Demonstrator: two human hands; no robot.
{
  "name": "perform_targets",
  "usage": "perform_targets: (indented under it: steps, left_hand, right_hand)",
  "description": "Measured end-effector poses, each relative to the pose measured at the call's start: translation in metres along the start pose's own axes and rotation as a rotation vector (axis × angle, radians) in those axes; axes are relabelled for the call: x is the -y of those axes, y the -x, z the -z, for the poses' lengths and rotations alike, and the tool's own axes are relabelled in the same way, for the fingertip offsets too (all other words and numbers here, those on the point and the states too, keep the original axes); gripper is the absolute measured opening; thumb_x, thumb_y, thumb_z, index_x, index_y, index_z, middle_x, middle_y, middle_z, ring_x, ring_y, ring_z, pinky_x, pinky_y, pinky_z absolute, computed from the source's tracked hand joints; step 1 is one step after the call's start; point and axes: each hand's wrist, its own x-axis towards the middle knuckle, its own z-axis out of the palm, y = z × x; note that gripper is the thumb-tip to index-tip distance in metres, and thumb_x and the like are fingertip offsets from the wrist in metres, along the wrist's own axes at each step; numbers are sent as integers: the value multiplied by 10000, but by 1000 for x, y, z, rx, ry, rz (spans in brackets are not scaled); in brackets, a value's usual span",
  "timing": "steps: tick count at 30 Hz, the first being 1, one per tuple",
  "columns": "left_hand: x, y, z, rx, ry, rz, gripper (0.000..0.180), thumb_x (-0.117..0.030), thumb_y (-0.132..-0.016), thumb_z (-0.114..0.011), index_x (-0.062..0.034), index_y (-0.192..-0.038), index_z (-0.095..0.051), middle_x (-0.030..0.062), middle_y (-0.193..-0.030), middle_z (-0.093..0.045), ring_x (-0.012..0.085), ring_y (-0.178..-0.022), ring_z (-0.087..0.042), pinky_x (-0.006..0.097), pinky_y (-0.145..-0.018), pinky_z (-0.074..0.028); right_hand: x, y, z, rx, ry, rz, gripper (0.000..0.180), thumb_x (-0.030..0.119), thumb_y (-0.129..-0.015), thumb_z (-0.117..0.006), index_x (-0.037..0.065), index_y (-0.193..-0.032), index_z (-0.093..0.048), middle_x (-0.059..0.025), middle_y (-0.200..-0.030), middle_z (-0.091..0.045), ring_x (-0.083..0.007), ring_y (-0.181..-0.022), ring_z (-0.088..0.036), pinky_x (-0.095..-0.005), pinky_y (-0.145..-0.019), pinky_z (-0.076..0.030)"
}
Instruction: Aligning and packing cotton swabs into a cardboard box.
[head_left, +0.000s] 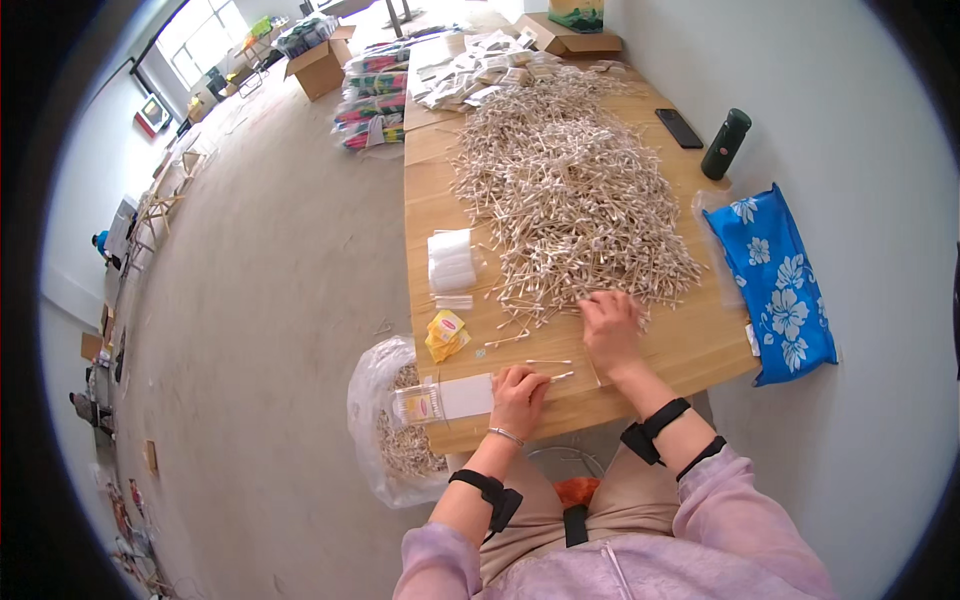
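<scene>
A large heap of white-tipped cotton swabs spreads along the wooden table. My right hand reaches to the heap's near edge, fingers curled down among the swabs; what they pinch is hidden. Near the table's front edge, my left hand is closed round a few cotton swabs whose tips poke out to the right. Beside it on the left lies a white strip, and at that strip's end a clear packet of swabs with a yellow label. One loose swab rests just beyond my left hand.
Yellow cards and a stack of clear bags lie along the left edge. A phone, a dark green bottle and a blue floral package line the right. A plastic sack of swabs stands below; filled packets pile at the far end.
</scene>
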Motion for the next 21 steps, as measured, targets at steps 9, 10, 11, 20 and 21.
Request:
perform_targets:
  steps: [9, 10, 11, 20, 21]
  left_hand:
    - [-3, -2, -3, 27, -15, -17, 80, -103, -757, -701, -108, -836, -690, 60, -875, -608, 274, -883, -556, 386, -818, -414]
    - [-4, -3, -3, 40, -19, -5, 75, -104, -758, -700, -108, -832, -689, 61, -878, -606, 274, -887, -554, 387, -817, -414]
    - [-4, -3, -3, 36, -19, -4, 75, -104, -758, -700, -108, -832, -689, 61, -878, -606, 274, -887, -554, 387, -817, -414]
    - [-3, 2, -4, -34, 43, 32, 159, -77, -717, -735, -91, -858, -661, 107, -989, -580, 303, -981, -525, 404, -897, -400]
    - [-6, 1, -4, -61, 9, 50, 194, -88, -715, -729, -94, -893, -653, 109, -1054, -561, 313, -1035, -502, 416, -926, -386]
  right_hand:
    - [55, -16, -41, 97, -248, 288, 189, 178, -815, -616, 147, -992, -677, 11, -1071, -600, -207, -1100, -492, -387, -959, -350]
    - [47, -13, -40, 95, -242, 288, 189, 178, -815, -616, 147, -992, -677, 11, -1071, -600, -207, -1100, -492, -387, -959, -350]
    - [38, -7, -39, 135, -299, 291, 165, 178, -814, -619, 148, -964, -680, 14, -1060, -607, -207, -1086, -502, -383, -948, -356]
    - [13, 45, -2, 148, -481, 183, 100, 145, -778, -653, 144, -874, -682, 31, -1006, -631, -205, -1043, -523, -372, -890, -380]
    - [12, 47, 1, 92, -487, 140, 106, 141, -775, -657, 140, -877, -681, 32, -1019, -629, -206, -1050, -516, -374, -884, -384]
